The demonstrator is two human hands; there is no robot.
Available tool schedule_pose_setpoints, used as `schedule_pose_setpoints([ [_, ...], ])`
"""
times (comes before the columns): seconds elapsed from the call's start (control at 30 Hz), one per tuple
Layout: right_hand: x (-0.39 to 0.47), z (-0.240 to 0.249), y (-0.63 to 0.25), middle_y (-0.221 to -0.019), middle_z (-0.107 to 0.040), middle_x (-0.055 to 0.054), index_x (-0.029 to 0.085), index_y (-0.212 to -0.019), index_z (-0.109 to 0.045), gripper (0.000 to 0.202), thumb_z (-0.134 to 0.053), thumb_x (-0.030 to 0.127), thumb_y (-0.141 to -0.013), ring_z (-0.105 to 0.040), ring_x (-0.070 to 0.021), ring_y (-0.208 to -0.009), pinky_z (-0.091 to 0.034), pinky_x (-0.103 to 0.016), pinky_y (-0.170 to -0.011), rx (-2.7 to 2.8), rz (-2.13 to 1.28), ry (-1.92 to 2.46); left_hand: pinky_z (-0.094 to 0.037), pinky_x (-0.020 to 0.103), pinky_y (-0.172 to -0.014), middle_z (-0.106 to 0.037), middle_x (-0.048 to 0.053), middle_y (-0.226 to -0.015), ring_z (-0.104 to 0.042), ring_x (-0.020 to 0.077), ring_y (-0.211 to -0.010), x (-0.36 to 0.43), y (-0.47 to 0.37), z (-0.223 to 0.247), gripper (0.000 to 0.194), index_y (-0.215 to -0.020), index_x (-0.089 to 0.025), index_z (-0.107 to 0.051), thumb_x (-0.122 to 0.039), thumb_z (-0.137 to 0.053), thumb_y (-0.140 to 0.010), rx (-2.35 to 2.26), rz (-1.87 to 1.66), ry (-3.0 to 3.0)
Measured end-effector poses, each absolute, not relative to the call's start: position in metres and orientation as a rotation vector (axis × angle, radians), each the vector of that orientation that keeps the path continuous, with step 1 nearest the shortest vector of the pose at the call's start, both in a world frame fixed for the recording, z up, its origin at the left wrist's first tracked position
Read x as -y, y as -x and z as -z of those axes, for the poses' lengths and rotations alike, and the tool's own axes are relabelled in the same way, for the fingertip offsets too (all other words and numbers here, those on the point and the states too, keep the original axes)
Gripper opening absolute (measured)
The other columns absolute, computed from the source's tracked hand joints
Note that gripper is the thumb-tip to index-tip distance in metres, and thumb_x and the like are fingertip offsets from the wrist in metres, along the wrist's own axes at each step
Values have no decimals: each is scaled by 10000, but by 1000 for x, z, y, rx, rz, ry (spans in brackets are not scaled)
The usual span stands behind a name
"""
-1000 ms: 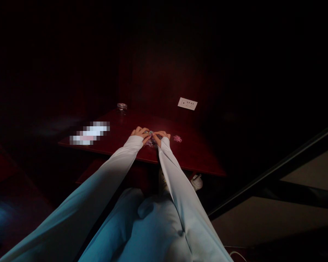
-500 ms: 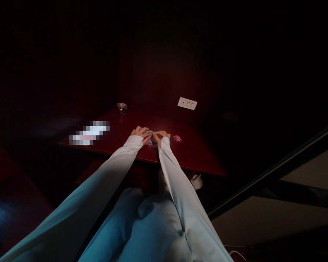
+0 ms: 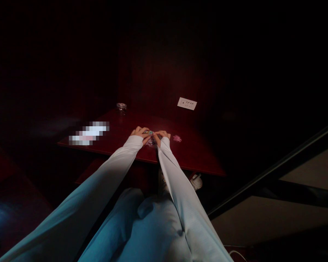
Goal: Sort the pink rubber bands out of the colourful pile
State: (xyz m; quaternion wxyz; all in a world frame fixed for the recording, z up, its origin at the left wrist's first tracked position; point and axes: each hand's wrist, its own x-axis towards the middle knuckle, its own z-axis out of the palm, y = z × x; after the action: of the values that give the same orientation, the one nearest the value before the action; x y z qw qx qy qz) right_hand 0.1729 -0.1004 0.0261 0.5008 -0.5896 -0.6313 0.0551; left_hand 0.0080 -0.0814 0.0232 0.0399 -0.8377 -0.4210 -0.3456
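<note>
Over the dark red table (image 3: 191,156), my left hand (image 3: 140,133) and my right hand (image 3: 162,135) meet at the fingertips. Between them is a small multicoloured item (image 3: 150,133), pinched by the fingers of both hands; its exact shape is too small to make out. Below it, partly hidden by my hands, lies a pile of thin pink and pale pieces (image 3: 149,142). A smaller cluster of pink pieces (image 3: 177,138) rests just to the right of my right hand.
A clear lidded jar (image 3: 121,108) stands at the table's back left. A blurred bright object (image 3: 90,133) lies near the left edge. A white socket plate (image 3: 187,103) is on the wall behind. Below the table's front edge a white shoe (image 3: 196,182) shows.
</note>
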Motion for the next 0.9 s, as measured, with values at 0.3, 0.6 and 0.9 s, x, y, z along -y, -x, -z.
schedule_pose_setpoints([
  [0.3,102,-28,-173,-998,-700,-45,252,-815,-768,211,-643,405,-889,-529,-234,-1063,-367,-355,-945,1533,-123,1440,-450,428,-835,-655,55,-1294,-498,286,-1062,84,-8,-25,235,-1052,-283,-780,-283,-589,-915,1285,1054,2560],
  [0.6,103,-28,-174,-985,-727,-33,258,-851,-768,257,-602,449,-895,-534,-228,-1044,-346,-355,-936,1503,-261,1428,-426,432,-845,-650,64,-1287,-498,284,-1063,92,-7,-33,258,-1067,-274,-760,-315,-527,-962,1313,1050,2522],
  [0.9,104,-30,-173,-989,-734,-21,251,-849,-759,209,-630,413,-878,-538,-222,-1067,-354,-337,-936,1483,-315,1421,-421,412,-812,-669,66,-1258,-514,282,-1034,91,-6,-31,230,-1049,-261,-752,-351,-572,-937,1266,1080,2491],
])
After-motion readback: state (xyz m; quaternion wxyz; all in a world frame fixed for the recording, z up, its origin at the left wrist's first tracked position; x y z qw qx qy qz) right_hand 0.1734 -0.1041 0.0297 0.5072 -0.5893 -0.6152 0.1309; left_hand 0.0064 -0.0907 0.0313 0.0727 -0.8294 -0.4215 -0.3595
